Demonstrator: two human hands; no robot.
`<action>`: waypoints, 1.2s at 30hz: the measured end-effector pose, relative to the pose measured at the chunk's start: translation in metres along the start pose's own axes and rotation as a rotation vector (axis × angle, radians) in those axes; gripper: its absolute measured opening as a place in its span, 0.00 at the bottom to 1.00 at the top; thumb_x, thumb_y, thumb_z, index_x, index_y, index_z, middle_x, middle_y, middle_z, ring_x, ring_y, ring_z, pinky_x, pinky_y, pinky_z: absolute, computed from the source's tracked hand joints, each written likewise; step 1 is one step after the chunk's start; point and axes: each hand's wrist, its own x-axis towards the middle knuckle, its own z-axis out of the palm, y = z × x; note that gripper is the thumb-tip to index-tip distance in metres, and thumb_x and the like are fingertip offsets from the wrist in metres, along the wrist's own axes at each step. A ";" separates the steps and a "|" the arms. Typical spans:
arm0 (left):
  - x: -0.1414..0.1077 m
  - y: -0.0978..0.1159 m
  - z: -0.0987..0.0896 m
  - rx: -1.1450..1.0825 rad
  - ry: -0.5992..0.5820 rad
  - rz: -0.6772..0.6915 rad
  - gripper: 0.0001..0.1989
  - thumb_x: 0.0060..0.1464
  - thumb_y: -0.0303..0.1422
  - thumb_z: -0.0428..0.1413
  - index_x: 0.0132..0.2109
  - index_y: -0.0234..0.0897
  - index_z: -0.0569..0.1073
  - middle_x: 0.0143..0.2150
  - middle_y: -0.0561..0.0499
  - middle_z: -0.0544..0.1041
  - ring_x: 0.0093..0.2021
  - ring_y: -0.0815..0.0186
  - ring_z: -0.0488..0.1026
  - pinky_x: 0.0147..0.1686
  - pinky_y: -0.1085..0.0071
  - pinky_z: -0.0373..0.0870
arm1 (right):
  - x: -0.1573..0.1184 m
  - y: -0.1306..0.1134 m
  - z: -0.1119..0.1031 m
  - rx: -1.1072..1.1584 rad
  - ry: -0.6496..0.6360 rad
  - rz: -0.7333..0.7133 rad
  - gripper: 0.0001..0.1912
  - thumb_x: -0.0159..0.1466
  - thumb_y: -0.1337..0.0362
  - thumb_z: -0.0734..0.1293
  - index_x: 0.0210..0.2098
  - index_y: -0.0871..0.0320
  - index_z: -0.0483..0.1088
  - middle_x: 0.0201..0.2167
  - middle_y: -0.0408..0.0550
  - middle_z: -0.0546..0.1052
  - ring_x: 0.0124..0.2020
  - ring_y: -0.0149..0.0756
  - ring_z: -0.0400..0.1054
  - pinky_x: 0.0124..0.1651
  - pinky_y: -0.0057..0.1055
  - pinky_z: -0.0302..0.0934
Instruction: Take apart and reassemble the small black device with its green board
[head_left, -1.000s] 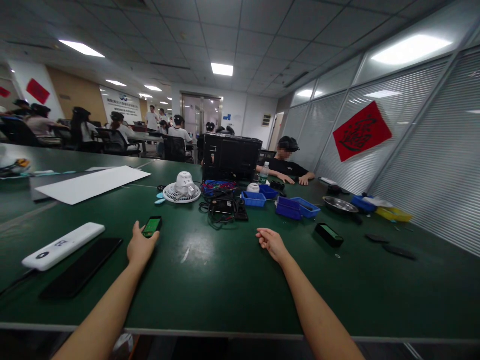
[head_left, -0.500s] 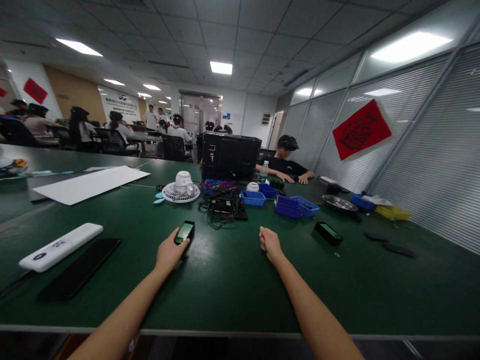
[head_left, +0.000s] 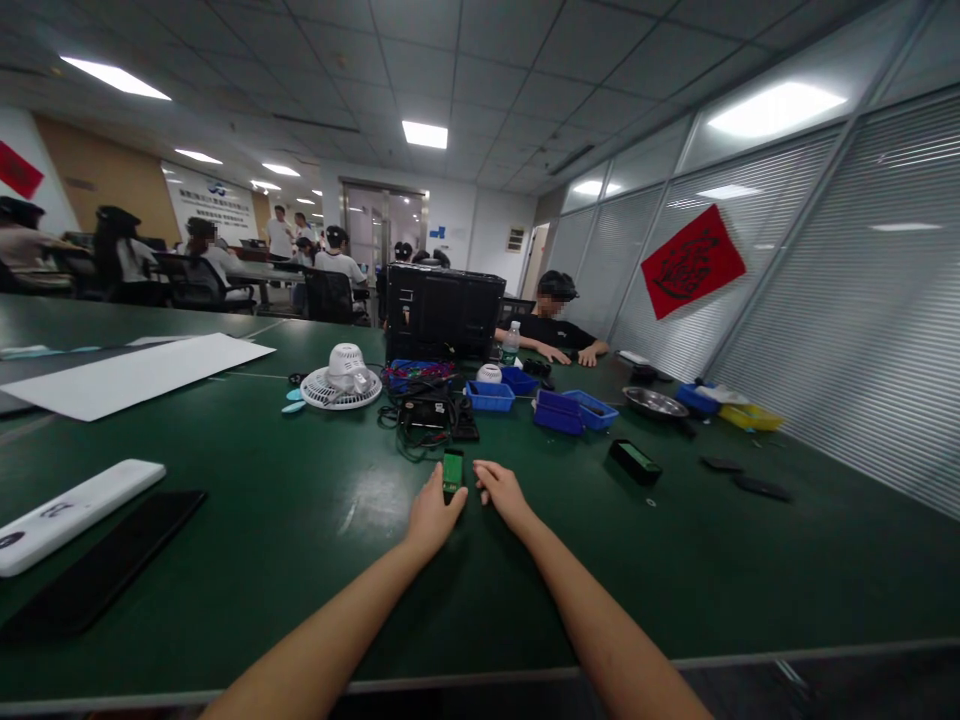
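My left hand (head_left: pixel 433 515) grips a small black device (head_left: pixel 453 472) with a green face, thumb on its right side and fingers on its left. Just right of it is my right hand (head_left: pixel 504 492), its fingers curled with the tips near the device but apart from it; whether they pinch anything is too small to tell. A similar black device (head_left: pixel 635 461) with a green top lies on the green table (head_left: pixel 360 600) further right. Beyond my hands are a black box with cables (head_left: pixel 426 412) and a white fan (head_left: pixel 342 384).
Blue trays (head_left: pixel 490 396), a metal pan (head_left: pixel 655 403) and a yellow tray (head_left: pixel 752 416) stand to the right. A black monitor (head_left: pixel 446 312) and a bottle (head_left: pixel 511 343) are behind. Across the table sits a person (head_left: pixel 551 325). A white power strip (head_left: pixel 79 515) lies left.
My left hand has moved right with the black device, close to my right hand. The fingers of my right hand have loosened from a fist. The view has turned slightly right.
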 end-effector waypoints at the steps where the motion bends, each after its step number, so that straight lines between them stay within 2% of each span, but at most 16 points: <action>1: 0.000 0.003 0.006 0.008 -0.036 0.053 0.30 0.55 0.39 0.45 0.61 0.28 0.52 0.58 0.38 0.62 0.57 0.59 0.62 0.53 0.67 0.58 | 0.000 -0.001 -0.001 -0.023 0.021 -0.027 0.24 0.55 0.51 0.61 0.44 0.61 0.68 0.28 0.46 0.74 0.19 0.28 0.64 0.24 0.27 0.60; 3: -0.001 0.006 0.013 0.043 -0.115 0.171 0.29 0.55 0.39 0.45 0.61 0.30 0.52 0.61 0.40 0.59 0.59 0.60 0.58 0.56 0.66 0.54 | 0.000 -0.005 -0.002 -0.097 0.072 -0.083 0.26 0.55 0.50 0.61 0.47 0.61 0.67 0.40 0.52 0.74 0.34 0.34 0.69 0.38 0.31 0.63; 5: -0.002 0.006 0.016 0.091 -0.177 0.282 0.31 0.53 0.39 0.47 0.62 0.31 0.51 0.62 0.42 0.56 0.61 0.60 0.54 0.59 0.64 0.49 | -0.003 -0.010 -0.003 -0.211 0.106 -0.108 0.29 0.54 0.52 0.62 0.51 0.61 0.65 0.50 0.55 0.69 0.48 0.39 0.64 0.51 0.34 0.57; 8: -0.005 0.002 0.014 0.158 -0.229 0.385 0.34 0.49 0.38 0.51 0.62 0.34 0.52 0.62 0.43 0.57 0.62 0.59 0.53 0.60 0.62 0.47 | -0.009 -0.019 -0.002 -0.433 0.117 -0.092 0.35 0.52 0.55 0.65 0.56 0.62 0.58 0.55 0.56 0.64 0.55 0.42 0.57 0.56 0.36 0.51; 13: -0.003 -0.005 0.007 0.276 -0.276 0.473 0.26 0.51 0.36 0.49 0.58 0.34 0.61 0.61 0.44 0.59 0.61 0.58 0.53 0.60 0.61 0.48 | -0.013 -0.029 -0.009 -0.696 0.087 0.007 0.33 0.53 0.61 0.64 0.57 0.62 0.58 0.52 0.55 0.68 0.52 0.42 0.62 0.53 0.33 0.54; 18: 0.001 -0.010 0.002 0.300 -0.308 0.523 0.23 0.52 0.37 0.48 0.55 0.36 0.65 0.61 0.45 0.60 0.61 0.59 0.54 0.59 0.61 0.50 | -0.005 -0.028 -0.043 -0.827 0.184 0.156 0.28 0.54 0.59 0.62 0.53 0.62 0.63 0.47 0.55 0.72 0.47 0.43 0.66 0.47 0.32 0.58; 23: 0.001 -0.012 0.001 0.287 -0.312 0.533 0.22 0.53 0.37 0.48 0.55 0.36 0.65 0.61 0.45 0.60 0.61 0.59 0.53 0.59 0.61 0.49 | 0.003 -0.021 -0.081 -0.816 0.265 0.269 0.27 0.55 0.55 0.61 0.51 0.62 0.65 0.46 0.56 0.72 0.46 0.43 0.67 0.44 0.31 0.59; 27: 0.001 -0.012 0.002 0.297 -0.304 0.548 0.23 0.53 0.38 0.48 0.55 0.36 0.65 0.61 0.44 0.60 0.61 0.59 0.54 0.59 0.61 0.50 | 0.006 -0.014 -0.103 -0.725 0.219 0.344 0.23 0.56 0.53 0.59 0.44 0.61 0.71 0.41 0.53 0.74 0.40 0.40 0.69 0.37 0.29 0.60; 32: 0.001 -0.013 0.003 0.292 -0.307 0.541 0.22 0.53 0.38 0.48 0.55 0.37 0.65 0.61 0.44 0.60 0.61 0.59 0.54 0.59 0.61 0.50 | 0.003 -0.016 -0.117 -0.787 0.189 0.443 0.19 0.57 0.53 0.58 0.33 0.58 0.74 0.33 0.51 0.76 0.34 0.39 0.70 0.33 0.29 0.59; 36: 0.001 -0.014 0.003 0.294 -0.308 0.545 0.22 0.53 0.38 0.48 0.55 0.37 0.65 0.60 0.45 0.60 0.61 0.59 0.55 0.59 0.62 0.50 | 0.000 -0.023 -0.116 -0.859 0.273 0.430 0.18 0.58 0.54 0.57 0.36 0.56 0.73 0.36 0.51 0.75 0.38 0.40 0.69 0.36 0.30 0.58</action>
